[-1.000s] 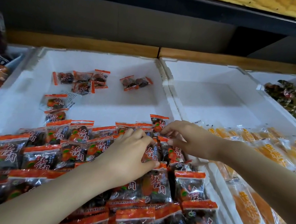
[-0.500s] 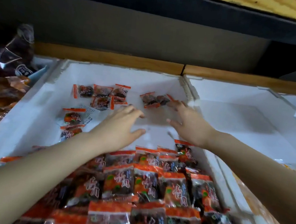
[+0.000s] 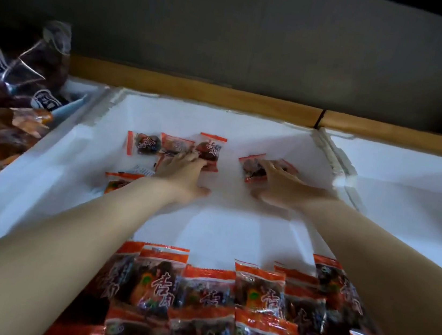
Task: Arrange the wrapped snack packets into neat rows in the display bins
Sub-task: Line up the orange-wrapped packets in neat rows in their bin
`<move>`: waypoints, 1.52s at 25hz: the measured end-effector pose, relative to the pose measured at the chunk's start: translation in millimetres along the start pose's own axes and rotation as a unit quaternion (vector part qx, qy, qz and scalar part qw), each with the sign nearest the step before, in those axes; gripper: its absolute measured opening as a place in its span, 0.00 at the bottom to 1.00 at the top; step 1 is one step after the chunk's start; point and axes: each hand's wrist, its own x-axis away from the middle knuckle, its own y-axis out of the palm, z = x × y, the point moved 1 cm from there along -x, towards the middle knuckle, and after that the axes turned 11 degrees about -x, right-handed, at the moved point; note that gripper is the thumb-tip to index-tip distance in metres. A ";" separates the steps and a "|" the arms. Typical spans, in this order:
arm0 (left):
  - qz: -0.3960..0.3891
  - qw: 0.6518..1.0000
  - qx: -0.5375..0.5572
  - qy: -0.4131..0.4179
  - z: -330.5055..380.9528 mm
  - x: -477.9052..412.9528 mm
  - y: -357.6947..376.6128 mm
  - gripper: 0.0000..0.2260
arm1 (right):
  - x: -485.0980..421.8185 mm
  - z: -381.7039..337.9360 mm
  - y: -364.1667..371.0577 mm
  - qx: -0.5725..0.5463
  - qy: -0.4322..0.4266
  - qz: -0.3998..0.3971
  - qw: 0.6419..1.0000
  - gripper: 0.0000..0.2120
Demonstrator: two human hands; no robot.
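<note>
The left hand (image 3: 182,175) has a wide grip. Its fingers lie flat on a loose cluster of small clear packets with orange-red sealed ends (image 3: 173,145), and the thumb is spread on the bin floor. The right hand (image 3: 281,188) also has a wide grip and holds nothing. Its fingers press on a single stray packet of the same kind (image 3: 252,168), apart from the cluster. Another packet (image 3: 118,182) lies partly under the left forearm.

All of these lie at the far end of the white foam display bin (image 3: 74,165). Overlapping rows of packets (image 3: 208,300) fill its near end, with bare floor between.

The step in hand is judged to be collecting the strays. Slide them toward the rows under flat fingers, since the film should slip easily. Keep them face up with sealed ends aligned, and stop short of disturbing the front row.

The row packets carry two large red characters outlined in white, apparently 杏肉. The clear bags of dark snacks (image 3: 29,77) at the left bear dark labels too blurred to read.
</note>
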 end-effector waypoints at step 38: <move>-0.082 0.993 0.084 -0.010 3.2 45.1 -13.7 0.14 | 51.6 -60.4 4.7 -0.114 0.021 0.050 0.992 0.23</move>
